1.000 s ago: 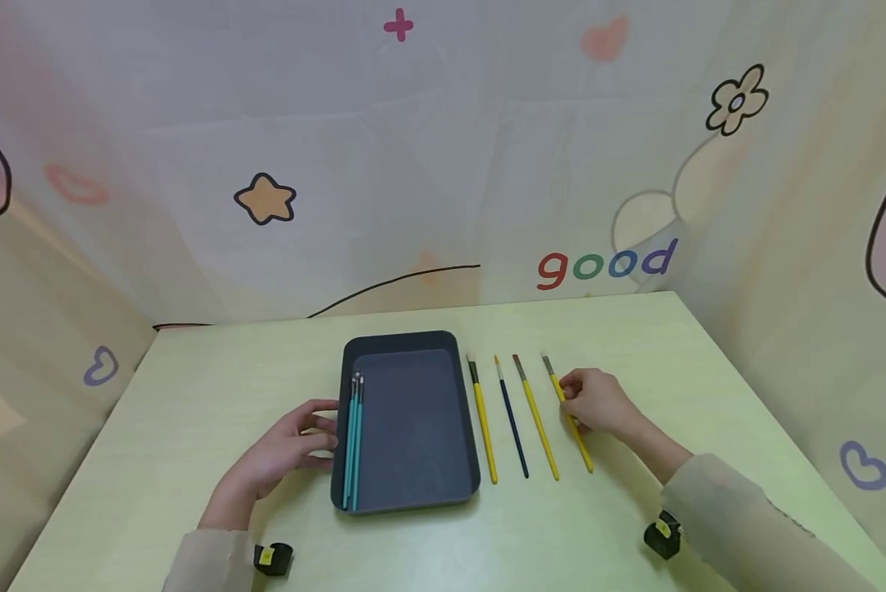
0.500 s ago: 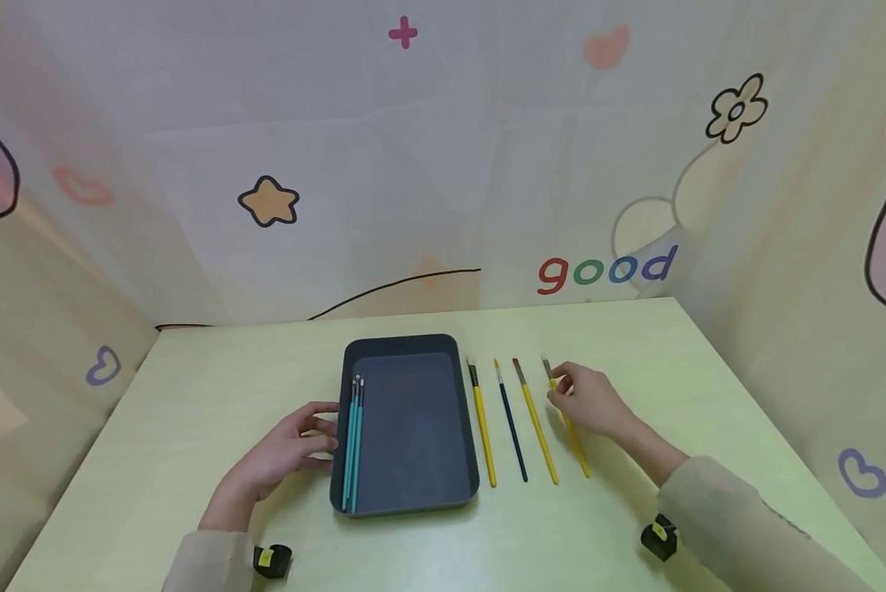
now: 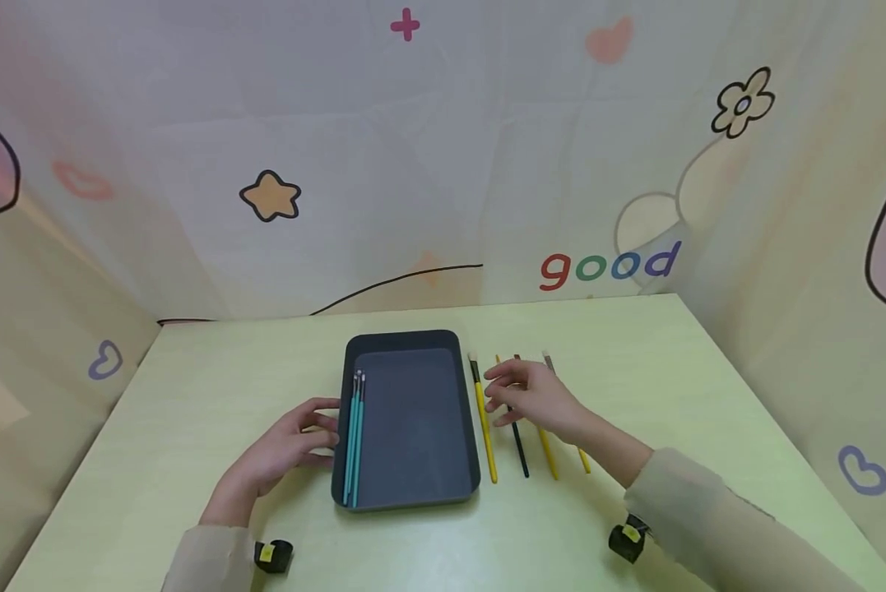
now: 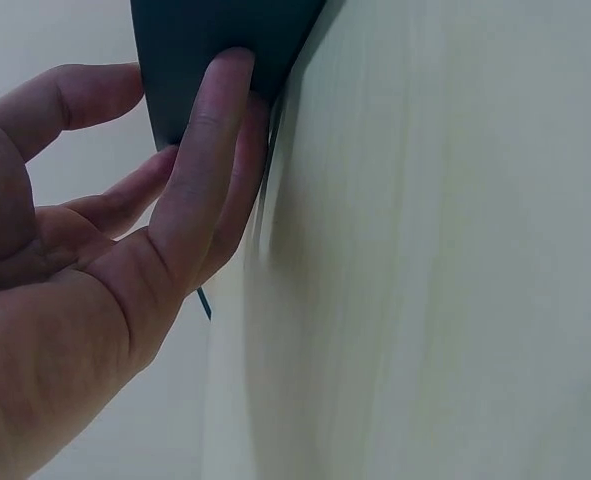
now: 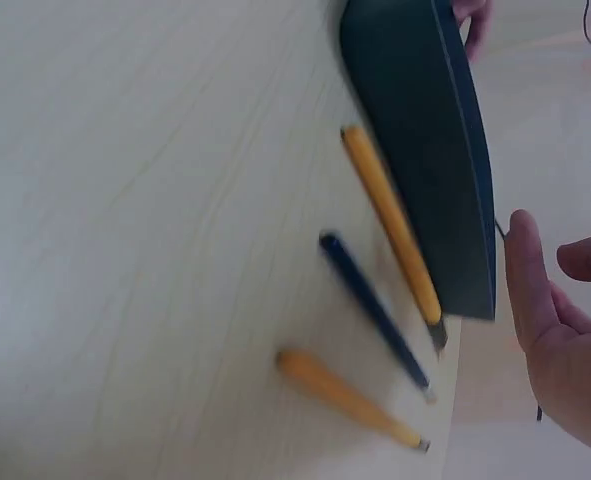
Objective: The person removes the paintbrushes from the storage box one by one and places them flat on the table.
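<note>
Right hand: your fingers are bent loosely and parted, with nothing seen between them. Left hand: your fingers are spread, tips touching the outside of the left wall of a dark grey rectangular tray; they are not wrapped round it.

Tray contents: three slim teal-handled brushes side by side along the left wall, bristle ends away from you.

Relative to your right hand: its fingertips appear just beside a yellow-handled brush with a dark ferrule, which lies outside the tray, near its right wall. In the head view your hand covers part of a thin dark blue brush and a second yellow-handled brush; your hand and wrist cross a third, the rightmost yellow brush. Contact with these: cannot tell.

All four lie apart, roughly parallel, on a pale wood-grain table. Behind it: a printed cloth.
</note>
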A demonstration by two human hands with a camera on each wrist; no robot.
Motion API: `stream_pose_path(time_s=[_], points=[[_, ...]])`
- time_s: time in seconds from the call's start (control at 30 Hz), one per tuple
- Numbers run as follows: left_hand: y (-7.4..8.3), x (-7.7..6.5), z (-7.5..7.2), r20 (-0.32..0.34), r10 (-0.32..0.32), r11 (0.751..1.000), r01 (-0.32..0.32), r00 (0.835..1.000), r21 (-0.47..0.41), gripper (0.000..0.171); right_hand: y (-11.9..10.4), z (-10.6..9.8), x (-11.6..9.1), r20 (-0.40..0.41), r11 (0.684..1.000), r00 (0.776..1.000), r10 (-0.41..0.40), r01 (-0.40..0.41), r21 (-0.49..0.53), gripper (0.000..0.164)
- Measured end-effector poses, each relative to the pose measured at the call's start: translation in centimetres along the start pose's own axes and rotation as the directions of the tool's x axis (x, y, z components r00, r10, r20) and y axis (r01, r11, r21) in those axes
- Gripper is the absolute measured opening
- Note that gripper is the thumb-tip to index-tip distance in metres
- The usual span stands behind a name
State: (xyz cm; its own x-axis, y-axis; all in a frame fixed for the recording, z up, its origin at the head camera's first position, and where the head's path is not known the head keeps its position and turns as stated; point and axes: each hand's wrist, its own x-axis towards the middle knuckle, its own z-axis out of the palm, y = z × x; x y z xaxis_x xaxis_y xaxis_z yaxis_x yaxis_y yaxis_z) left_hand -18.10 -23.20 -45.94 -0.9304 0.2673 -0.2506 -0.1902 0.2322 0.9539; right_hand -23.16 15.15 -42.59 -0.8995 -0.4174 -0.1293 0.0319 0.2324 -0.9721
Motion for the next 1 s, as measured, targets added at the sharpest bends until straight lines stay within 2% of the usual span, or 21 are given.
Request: stream_pose_path(time_s=[0.17, 0.3, 0.43, 0.67, 0.83, 1.0], points=[[0.1, 0.2, -0.1, 0.002, 0.010, 1.000, -0.010, 1.000, -0.005, 0.058, -1.2, 2.2, 0.6, 0.104, 0.994, 0.994, 0.025, -0.036, 0.107, 0.046], [0.2, 0.3, -0.1, 0.005, 0.005, 1.000, -0.005, 1.000, -0.005, 0.058, -1.5, 4.2, 1.3, 0.167, 0.992, 0.984, 0.054, -0.072, 0.107, 0.044], [0.3, 0.3, -0.1, 0.004, -0.002, 1.000, 0.002, 1.000, -0.005, 0.058, -1.4, 6.1, 2.1, 0.188, 0.993, 0.980, 0.070, -0.086, 0.075, 0.043], [0.3, 0.0, 0.0, 0.025, 0.009, 1.000, -0.009, 1.000, -0.013, 0.062, -0.8, 8.9, 2.9, 0.209, 0.988, 0.972, 0.106, -0.127, 0.088, 0.045], [0.0, 0.0, -0.4, 0.055, 0.015, 1.000, -0.014, 0.998, -0.014, 0.065, -0.6, 10.4, 3.3, 0.244, 0.980, 0.965, 0.097, -0.135, 0.143, 0.047], [-0.1, 0.0, -0.7, 0.087, 0.026, 1.000, -0.025, 0.996, -0.013, 0.069, -0.4, 11.6, 3.6, 0.266, 0.961, 0.956, 0.123, -0.182, 0.208, 0.047]])
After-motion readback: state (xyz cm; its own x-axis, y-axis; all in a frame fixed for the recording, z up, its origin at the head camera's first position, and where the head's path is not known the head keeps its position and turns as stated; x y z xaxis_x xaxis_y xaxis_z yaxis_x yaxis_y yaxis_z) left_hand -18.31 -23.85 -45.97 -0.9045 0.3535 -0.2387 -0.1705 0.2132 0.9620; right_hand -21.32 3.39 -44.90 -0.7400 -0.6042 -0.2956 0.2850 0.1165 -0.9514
